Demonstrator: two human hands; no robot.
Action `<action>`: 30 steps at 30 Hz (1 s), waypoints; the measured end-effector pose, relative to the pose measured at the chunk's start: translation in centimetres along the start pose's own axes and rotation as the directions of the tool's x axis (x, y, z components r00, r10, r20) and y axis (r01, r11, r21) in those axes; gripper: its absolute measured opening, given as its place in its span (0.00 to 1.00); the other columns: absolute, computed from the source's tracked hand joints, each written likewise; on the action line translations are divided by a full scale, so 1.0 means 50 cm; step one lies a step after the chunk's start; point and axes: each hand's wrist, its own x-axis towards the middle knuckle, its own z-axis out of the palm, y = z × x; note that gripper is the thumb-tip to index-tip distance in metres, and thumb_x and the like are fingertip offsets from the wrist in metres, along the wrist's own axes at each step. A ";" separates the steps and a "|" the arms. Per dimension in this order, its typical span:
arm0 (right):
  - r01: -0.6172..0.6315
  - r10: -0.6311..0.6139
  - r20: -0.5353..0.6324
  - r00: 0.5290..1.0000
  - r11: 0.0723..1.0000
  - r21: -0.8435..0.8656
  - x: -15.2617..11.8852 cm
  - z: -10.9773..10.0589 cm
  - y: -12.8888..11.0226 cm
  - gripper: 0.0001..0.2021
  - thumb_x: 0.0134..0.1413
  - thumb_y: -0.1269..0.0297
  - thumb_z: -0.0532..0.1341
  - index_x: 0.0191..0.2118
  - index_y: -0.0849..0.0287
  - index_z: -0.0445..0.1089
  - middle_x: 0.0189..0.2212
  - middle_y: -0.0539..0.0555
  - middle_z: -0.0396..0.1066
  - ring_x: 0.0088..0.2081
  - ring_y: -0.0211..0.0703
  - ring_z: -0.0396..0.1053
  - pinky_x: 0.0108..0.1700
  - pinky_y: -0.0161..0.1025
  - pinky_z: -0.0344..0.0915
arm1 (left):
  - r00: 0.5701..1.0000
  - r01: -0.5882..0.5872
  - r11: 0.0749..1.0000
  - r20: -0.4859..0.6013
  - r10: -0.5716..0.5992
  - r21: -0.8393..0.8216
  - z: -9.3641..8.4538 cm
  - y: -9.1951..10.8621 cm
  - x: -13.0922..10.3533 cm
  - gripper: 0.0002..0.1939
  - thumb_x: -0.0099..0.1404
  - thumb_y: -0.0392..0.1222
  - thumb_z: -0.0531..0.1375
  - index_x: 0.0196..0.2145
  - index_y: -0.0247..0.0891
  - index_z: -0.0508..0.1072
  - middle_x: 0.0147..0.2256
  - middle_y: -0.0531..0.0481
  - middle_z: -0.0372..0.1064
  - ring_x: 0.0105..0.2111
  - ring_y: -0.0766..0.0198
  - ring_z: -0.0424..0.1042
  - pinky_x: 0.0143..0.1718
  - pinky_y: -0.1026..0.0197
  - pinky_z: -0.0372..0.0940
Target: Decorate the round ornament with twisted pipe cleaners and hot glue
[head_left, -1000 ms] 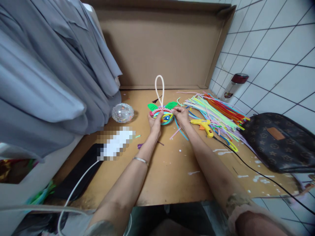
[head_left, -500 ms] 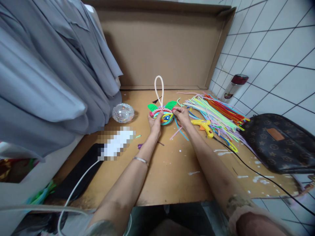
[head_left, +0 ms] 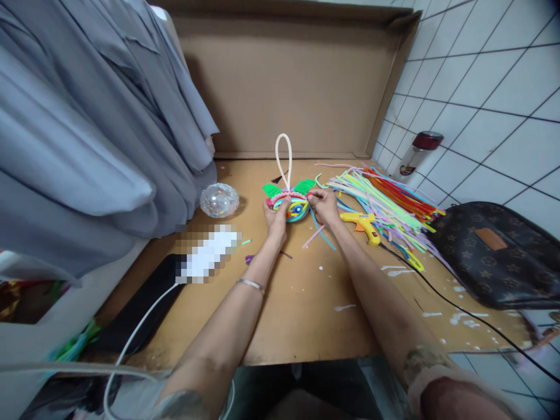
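A colourful pipe-cleaner ornament [head_left: 297, 210] with an eye shape, two green leaf-like ears and a tall white loop is held over the middle of the table. My left hand [head_left: 277, 216] grips its left side, thumb on the front. At its right edge, my right hand [head_left: 322, 204] pinches a small red part beside the right green ear. A blue and a pink strip hang or lie just below my right hand. The yellow glue gun [head_left: 370, 228] lies to the right of that hand, its black cord running toward the lower right.
Bundled pipe cleaners [head_left: 385, 201] lie at the right, near a brown patterned bag [head_left: 499, 251] and a lidded jar [head_left: 417, 154]. A clear ball [head_left: 219, 200] sits at left, behind a blurred white object [head_left: 210, 254] with a cable. Cardboard [head_left: 284, 81] stands behind; grey cloth [head_left: 87, 128] hangs left.
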 end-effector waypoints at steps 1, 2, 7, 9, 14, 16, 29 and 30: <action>0.000 0.000 -0.004 1.000 1.000 0.002 0.000 0.000 0.000 0.05 0.37 0.62 0.62 0.23 0.57 0.70 0.19 0.46 0.66 0.24 0.38 0.63 0.28 0.37 0.61 | 1.000 -0.002 1.000 -0.006 0.002 -0.002 0.001 0.000 0.000 0.32 0.41 0.54 0.76 0.39 0.40 0.69 0.35 0.52 0.74 0.34 0.63 0.75 0.43 0.58 0.70; 0.003 -0.003 -0.007 1.000 1.000 0.000 0.000 0.000 -0.001 0.05 0.37 0.62 0.62 0.23 0.56 0.70 0.19 0.46 0.66 0.24 0.38 0.63 0.28 0.36 0.61 | 1.000 -0.004 1.000 -0.013 0.004 -0.004 0.002 0.000 0.000 0.32 0.41 0.54 0.76 0.39 0.40 0.69 0.35 0.52 0.74 0.34 0.63 0.75 0.42 0.59 0.70; 0.042 -0.043 -0.012 0.999 0.998 -0.051 0.003 -0.003 0.003 0.05 0.37 0.61 0.63 0.24 0.56 0.70 0.18 0.45 0.67 0.24 0.37 0.63 0.27 0.35 0.60 | 1.000 -0.003 1.000 -0.013 0.003 -0.008 0.003 -0.001 0.000 0.31 0.42 0.53 0.76 0.39 0.40 0.69 0.35 0.52 0.75 0.35 0.62 0.76 0.42 0.59 0.70; 0.060 -0.061 -0.012 0.998 0.996 -0.063 0.004 -0.004 0.005 0.06 0.37 0.61 0.63 0.25 0.56 0.71 0.18 0.45 0.68 0.23 0.37 0.63 0.27 0.35 0.59 | 1.000 0.001 1.000 -0.007 -0.001 -0.016 0.002 -0.001 0.000 0.31 0.42 0.53 0.76 0.39 0.41 0.68 0.35 0.52 0.74 0.35 0.62 0.75 0.42 0.59 0.70; 0.091 -0.092 -0.014 0.996 0.993 -0.076 0.005 -0.004 0.008 0.06 0.37 0.60 0.62 0.24 0.55 0.70 0.18 0.45 0.68 0.23 0.37 0.62 0.27 0.35 0.58 | 1.000 0.001 1.000 -0.012 -0.001 -0.002 -0.002 -0.002 0.002 0.30 0.42 0.52 0.76 0.40 0.41 0.68 0.36 0.52 0.74 0.35 0.63 0.74 0.41 0.60 0.69; 0.100 -0.101 -0.004 0.995 0.992 -0.081 0.006 -0.004 0.008 0.06 0.37 0.60 0.62 0.25 0.54 0.69 0.18 0.45 0.67 0.23 0.37 0.61 0.27 0.35 0.57 | 1.000 0.000 1.000 -0.010 0.000 0.011 -0.003 -0.003 0.003 0.31 0.43 0.52 0.75 0.40 0.41 0.69 0.37 0.52 0.74 0.35 0.63 0.75 0.42 0.60 0.69; 0.102 -0.105 -0.068 0.992 0.994 -0.048 0.010 -0.004 0.020 0.16 0.37 0.63 0.64 0.33 0.51 0.58 0.22 0.40 0.61 0.26 0.35 0.62 0.30 0.33 0.59 | 1.000 0.025 1.000 -0.019 -0.025 -0.001 -0.002 -0.001 0.003 0.31 0.44 0.50 0.76 0.41 0.40 0.69 0.39 0.49 0.75 0.39 0.59 0.77 0.45 0.56 0.71; 0.099 -0.102 -0.066 0.993 0.994 -0.053 0.010 -0.004 0.021 0.16 0.38 0.63 0.64 0.34 0.51 0.58 0.23 0.40 0.62 0.26 0.36 0.62 0.30 0.33 0.59 | 0.999 0.028 1.000 -0.021 -0.028 -0.006 -0.002 0.000 0.002 0.31 0.44 0.49 0.76 0.41 0.40 0.69 0.39 0.49 0.76 0.40 0.59 0.77 0.45 0.56 0.71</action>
